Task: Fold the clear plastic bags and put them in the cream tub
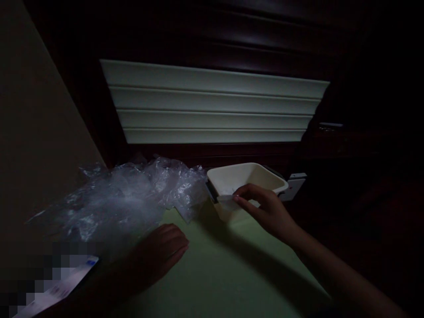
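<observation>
My right hand point(270, 214) pinches a thin, translucent whitish piece point(228, 202), perhaps plastic, between thumb and fingertips. It is held at the near rim of a cream plastic bin point(247, 170) with dark handles at its ends. The bin stands on a pale green surface point(212, 269); what lies inside is mostly hidden. My left hand point(167, 247) is low over that surface with its fingers curled together, and nothing shows in it. Just beyond the left hand spreads a crumpled heap of clear plastic bags point(132, 198).
A lit phone-like screen point(71, 278) is at the lower left, partly pixelated. Behind the bin rises dark wood with pale louvred slats point(212, 101). A white box-like object point(294, 185) sits right of the bin. The scene is very dim.
</observation>
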`<state>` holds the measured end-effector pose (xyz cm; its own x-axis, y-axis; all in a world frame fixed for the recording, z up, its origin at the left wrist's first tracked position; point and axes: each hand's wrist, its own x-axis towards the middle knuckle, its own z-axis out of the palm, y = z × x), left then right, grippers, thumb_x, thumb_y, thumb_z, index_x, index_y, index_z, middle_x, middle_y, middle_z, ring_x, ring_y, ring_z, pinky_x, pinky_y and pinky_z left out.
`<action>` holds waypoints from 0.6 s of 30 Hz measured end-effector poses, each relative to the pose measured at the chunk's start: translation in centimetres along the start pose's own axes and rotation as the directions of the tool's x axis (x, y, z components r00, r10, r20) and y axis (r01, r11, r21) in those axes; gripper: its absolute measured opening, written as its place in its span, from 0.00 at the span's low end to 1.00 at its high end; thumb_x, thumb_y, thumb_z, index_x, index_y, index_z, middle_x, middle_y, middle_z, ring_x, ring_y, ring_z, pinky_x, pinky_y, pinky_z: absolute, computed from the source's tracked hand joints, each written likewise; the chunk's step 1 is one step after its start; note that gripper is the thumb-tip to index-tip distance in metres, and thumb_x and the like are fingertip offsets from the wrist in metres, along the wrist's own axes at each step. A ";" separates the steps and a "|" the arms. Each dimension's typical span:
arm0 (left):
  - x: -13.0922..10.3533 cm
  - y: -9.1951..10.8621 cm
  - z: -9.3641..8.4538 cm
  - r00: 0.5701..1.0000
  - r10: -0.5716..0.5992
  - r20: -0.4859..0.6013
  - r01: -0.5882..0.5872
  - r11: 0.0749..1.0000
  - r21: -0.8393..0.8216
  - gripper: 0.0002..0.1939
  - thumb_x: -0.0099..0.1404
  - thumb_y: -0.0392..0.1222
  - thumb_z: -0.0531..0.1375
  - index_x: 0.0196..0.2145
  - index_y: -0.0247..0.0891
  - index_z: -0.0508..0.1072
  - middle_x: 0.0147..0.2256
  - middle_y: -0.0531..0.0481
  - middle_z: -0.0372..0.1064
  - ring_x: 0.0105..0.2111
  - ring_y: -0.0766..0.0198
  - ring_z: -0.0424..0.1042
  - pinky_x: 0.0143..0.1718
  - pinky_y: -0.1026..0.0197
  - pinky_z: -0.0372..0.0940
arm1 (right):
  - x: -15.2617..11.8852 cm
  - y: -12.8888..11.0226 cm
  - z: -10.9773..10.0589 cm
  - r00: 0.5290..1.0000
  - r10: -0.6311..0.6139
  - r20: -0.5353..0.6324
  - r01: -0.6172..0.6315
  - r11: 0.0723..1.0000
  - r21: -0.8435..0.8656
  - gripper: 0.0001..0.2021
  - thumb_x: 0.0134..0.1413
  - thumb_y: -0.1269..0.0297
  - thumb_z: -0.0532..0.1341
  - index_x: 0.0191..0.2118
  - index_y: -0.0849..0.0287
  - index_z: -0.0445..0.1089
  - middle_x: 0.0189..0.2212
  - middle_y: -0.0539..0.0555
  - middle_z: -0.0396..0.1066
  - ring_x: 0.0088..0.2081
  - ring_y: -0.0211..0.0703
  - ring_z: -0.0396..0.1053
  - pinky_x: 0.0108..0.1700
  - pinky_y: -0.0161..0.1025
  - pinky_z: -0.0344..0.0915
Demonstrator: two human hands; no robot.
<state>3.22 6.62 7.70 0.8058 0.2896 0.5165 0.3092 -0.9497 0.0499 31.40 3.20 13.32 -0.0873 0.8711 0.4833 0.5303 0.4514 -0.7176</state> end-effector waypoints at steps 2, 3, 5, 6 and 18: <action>2.5 -0.2 0.5 0.996 0.066 -0.066 -0.064 0.997 0.036 0.13 0.72 0.32 0.48 0.35 0.35 0.71 0.33 0.47 0.71 0.34 0.61 0.69 0.36 0.57 0.68 | 1.8 1.4 -1.8 1.000 0.000 -0.005 -0.001 0.999 -0.053 0.06 0.56 0.62 0.59 0.35 0.58 0.69 0.30 0.54 0.73 0.33 0.43 0.70 0.35 0.39 0.66; 3.7 -0.2 0.9 0.990 0.095 -0.108 -0.089 0.995 0.054 0.11 0.71 0.32 0.49 0.36 0.34 0.71 0.35 0.46 0.71 0.36 0.59 0.69 0.38 0.55 0.68 | 2.9 2.2 -2.5 1.000 0.009 0.002 -0.009 0.997 -0.076 0.06 0.56 0.63 0.59 0.38 0.58 0.68 0.30 0.53 0.72 0.33 0.43 0.70 0.36 0.39 0.66; 6.1 -0.3 1.7 0.969 0.145 -0.198 -0.130 0.988 0.088 0.08 0.70 0.31 0.51 0.39 0.32 0.71 0.38 0.42 0.72 0.40 0.57 0.69 0.40 0.53 0.68 | 4.9 3.9 -3.9 0.998 0.044 0.037 -0.039 0.991 -0.127 0.08 0.56 0.66 0.59 0.42 0.59 0.68 0.29 0.52 0.72 0.32 0.42 0.70 0.35 0.39 0.66; 7.2 -0.2 2.1 0.957 0.163 -0.239 -0.142 0.985 0.102 0.07 0.70 0.31 0.52 0.40 0.32 0.70 0.39 0.41 0.72 0.41 0.56 0.70 0.41 0.52 0.68 | 5.9 4.9 -4.5 0.996 0.065 0.056 -0.056 0.987 -0.152 0.07 0.57 0.67 0.59 0.41 0.60 0.68 0.30 0.52 0.71 0.32 0.42 0.70 0.35 0.38 0.67; 11.5 -1.2 6.2 0.882 0.313 -0.352 -0.262 0.947 0.185 0.10 0.71 0.30 0.50 0.40 0.32 0.71 0.35 0.46 0.74 0.40 0.60 0.72 0.46 0.54 0.69 | 11.1 12.8 -5.9 0.831 0.396 0.390 -0.209 0.873 -0.442 0.14 0.62 0.62 0.59 0.51 0.60 0.66 0.48 0.57 0.68 0.44 0.47 0.70 0.43 0.48 0.69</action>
<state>15.24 11.84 8.30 0.6297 -0.0836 0.7723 0.1755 -0.9532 -0.2463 42.19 17.54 12.46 -0.1915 0.9784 -0.0785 0.8533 0.1264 -0.5058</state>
